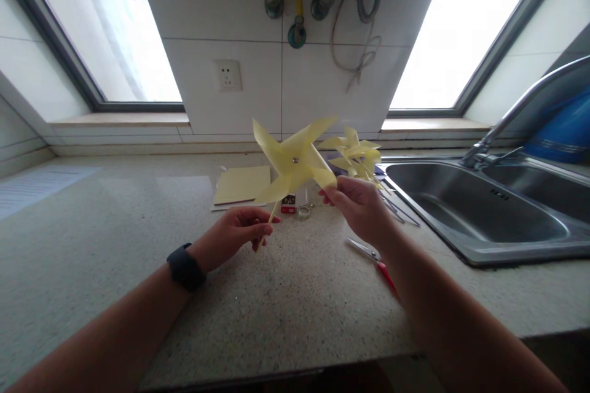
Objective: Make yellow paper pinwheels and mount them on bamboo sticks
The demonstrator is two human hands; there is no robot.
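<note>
Yellow pinwheel: left fingers pinching stick, right fingers blade; red box behind, contents unclear.

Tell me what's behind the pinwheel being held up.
Behind the held pinwheel, yellow paper shows at left, tiled wall above, and other pinwheels at right; whatever it covers cannot be seen.

Plain pale-yellow pinwheel, speckled countertop

Pinwheel stick partly behind left thumb
</note>
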